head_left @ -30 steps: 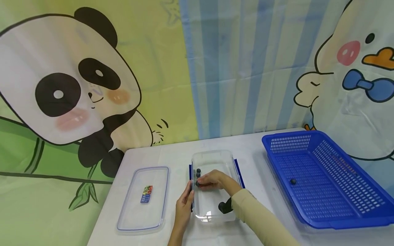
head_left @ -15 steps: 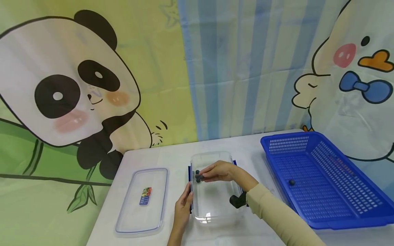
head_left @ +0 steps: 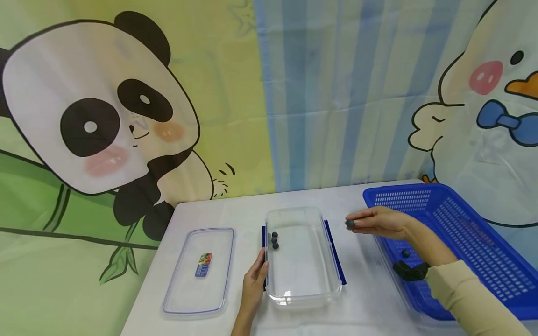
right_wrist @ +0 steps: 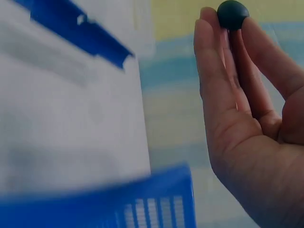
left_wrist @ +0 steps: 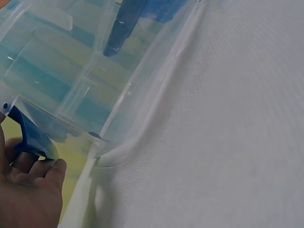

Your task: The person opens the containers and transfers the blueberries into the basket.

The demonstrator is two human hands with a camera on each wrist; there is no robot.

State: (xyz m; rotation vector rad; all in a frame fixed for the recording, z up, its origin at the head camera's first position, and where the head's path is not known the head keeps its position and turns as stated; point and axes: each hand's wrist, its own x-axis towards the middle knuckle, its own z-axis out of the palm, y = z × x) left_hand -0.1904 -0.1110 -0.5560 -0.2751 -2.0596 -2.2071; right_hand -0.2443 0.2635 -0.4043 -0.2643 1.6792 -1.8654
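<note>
In the head view my right hand (head_left: pixel 378 221) pinches a small dark blueberry-like ball (head_left: pixel 350 224) above the table, between the clear container and the blue basket. The right wrist view shows this ball (right_wrist: pixel 232 14) held between thumb and fingertips. My left hand (head_left: pixel 254 280) grips the left side of the clear plastic container (head_left: pixel 304 266). In the left wrist view its curled fingers are at the container's blue side latch (left_wrist: pixel 31 130). Three similar dark balls (head_left: pixel 275 240) lie close together inside the container, along its left wall. Another dark ball (head_left: pixel 405 253) is in the basket.
The blue perforated basket (head_left: pixel 403 189) stands at the right, partly behind my right forearm. A clear lid (head_left: pixel 189 284) with a coloured label lies left of the container on the white table (head_left: pixel 239 212). A printed curtain (head_left: pixel 235 140) hangs behind the table.
My right hand has lifted a ball out of the container and carried it right, towards the basket. My left hand has stayed on the container's side.
</note>
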